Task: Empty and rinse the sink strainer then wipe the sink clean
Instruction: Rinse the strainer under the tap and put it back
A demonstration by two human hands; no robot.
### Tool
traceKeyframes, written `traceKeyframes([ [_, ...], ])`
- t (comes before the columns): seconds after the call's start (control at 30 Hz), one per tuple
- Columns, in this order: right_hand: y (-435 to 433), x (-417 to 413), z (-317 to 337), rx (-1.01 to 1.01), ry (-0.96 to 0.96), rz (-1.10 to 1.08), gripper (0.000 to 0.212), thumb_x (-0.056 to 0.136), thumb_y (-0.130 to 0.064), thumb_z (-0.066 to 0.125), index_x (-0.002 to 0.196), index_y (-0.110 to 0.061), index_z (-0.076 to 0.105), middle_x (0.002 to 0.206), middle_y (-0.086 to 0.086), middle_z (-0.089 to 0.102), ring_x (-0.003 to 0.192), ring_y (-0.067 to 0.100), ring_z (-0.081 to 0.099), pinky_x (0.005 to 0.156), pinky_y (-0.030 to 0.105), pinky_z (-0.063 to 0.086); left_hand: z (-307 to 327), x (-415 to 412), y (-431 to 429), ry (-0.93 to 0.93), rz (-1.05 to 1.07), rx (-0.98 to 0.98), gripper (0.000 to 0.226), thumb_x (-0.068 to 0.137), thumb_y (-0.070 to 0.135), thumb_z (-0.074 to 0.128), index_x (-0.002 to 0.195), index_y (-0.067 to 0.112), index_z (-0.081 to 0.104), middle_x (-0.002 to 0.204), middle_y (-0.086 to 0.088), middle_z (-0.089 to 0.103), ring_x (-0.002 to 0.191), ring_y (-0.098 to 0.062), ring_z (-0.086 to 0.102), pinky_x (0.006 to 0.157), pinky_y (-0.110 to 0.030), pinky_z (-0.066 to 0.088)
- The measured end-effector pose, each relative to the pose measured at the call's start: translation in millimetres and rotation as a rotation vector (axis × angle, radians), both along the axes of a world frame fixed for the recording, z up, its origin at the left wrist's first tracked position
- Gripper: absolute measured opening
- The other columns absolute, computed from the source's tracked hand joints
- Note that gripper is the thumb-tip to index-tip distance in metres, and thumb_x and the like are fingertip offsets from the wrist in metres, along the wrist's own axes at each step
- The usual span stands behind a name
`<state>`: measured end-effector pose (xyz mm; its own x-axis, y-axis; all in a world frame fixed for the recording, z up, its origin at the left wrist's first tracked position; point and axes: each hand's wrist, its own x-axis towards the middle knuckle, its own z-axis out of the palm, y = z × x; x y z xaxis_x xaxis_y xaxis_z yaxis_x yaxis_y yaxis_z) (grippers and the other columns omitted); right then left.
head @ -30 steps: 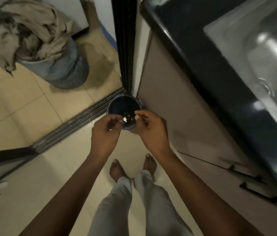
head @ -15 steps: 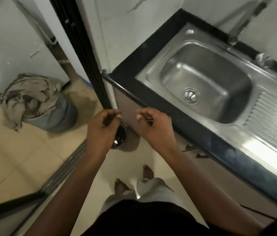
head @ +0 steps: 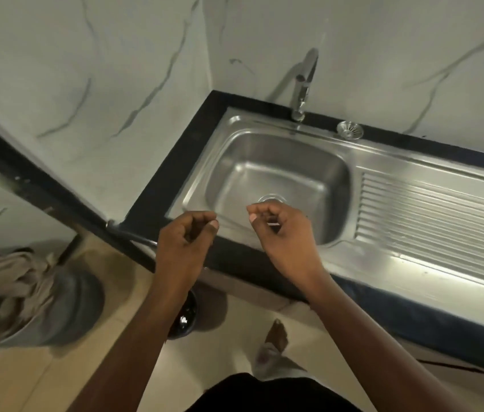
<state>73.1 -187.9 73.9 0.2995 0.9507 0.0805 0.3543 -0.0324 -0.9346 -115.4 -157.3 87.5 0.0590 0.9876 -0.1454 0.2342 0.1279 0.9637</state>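
Two hands are hovering over the front edge of the table, near its left corner, just ahead of the sink. I am seeing the left hand with its fingers curled in toward the thumb, and nothing in it that I am able to make out. The right hand is pinching a thin, pale bit of metal between thumb and fingertips. I am taking that to be the strainer, though most of it is hiding behind the fingers. It is hanging just above the near rim of the basin, close to the drain, which is looking uncovered. The tap is standing at the back edge, well apart from both hands. A small bin is sitting on the floor under the left forearm.

I am judging the emptying done and the rinse coming up. The grip is worrying me, since it is only a fingertip pinch on slick metal. A slip while reaching back to the tap is likely to be sending the strainer clattering into the basin, or off the front edge to the floor. Any scraps clinging to it are going to be washing straight down the bare drain. Opening the tap hard is also risking spray across the table.
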Motion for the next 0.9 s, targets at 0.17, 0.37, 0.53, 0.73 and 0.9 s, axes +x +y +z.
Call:
traceKeyframes([
  [0.17,35.4,56.2,0.3,-0.040,0.018,-0.086,0.014,0.095,-0.020,0.070,0.102,-0.028,0.078,0.096,-0.019,0.077,0.090,-0.003,0.070,0.078,0.007,0.051,-5.6,53.4,49.0,-0.016,-0.006,0.014,0.014,0.094,0.019,0.076,0.104,0.029,0.079,0.097,0.003,0.080,0.094,-0.019,0.076,0.090,-0.046,0.064],
  [0.37,69.0,101.6,-2.3,-0.092,0.064,-0.162,0.016,0.092,-0.014,0.070,0.099,-0.026,0.079,0.092,-0.021,0.077,0.085,-0.004,0.071,0.073,0.005,0.049,-13.1,103.0,96.0,-0.026,-0.041,0.029,0.012,0.092,0.022,0.077,0.100,0.031,0.079,0.092,0.000,0.079,0.087,-0.024,0.076,0.089,-0.052,0.063],
  [0.53,92.4,116.6,-11.8,-0.126,0.075,-0.237,0.016,0.092,-0.012,0.070,0.099,-0.024,0.078,0.092,-0.018,0.077,0.083,-0.002,0.071,0.071,0.007,0.051,-20.2,126.5,135.4,-0.017,-0.110,0.008,0.012,0.090,0.022,0.078,0.099,0.030,0.079,0.091,0.002,0.079,0.087,-0.020,0.076,0.091,-0.052,0.062],
  [0.73,117.3,117.3,-18.2,-0.179,0.115,-0.353,0.012,0.092,-0.014,0.071,0.097,-0.022,0.079,0.091,-0.012,0.078,0.085,0.008,0.074,0.086,0.039,0.062,-33.3,148.9,192.8,0.013,-0.224,0.002,0.017,0.090,0.026,0.078,0.107,0.024,0.078,0.096,0.005,0.080,0.093,-0.017,0.077,0.094,-0.048,0.062],
  [0.9,134.7,110.9,-23.5,-0.178,0.144,-0.443,0.009,0.095,-0.019,0.071,0.098,-0.022,0.078,0.091,-0.012,0.078,0.085,0.006,0.074,0.086,0.039,0.063,-47.7,174.2,246.0,0.045,-0.310,0.026,0.020,0.091,0.026,0.079,0.109,0.019,0.078,0.099,0.002,0.079,0.095,-0.017,0.076,0.094,-0.044,0.062],
])
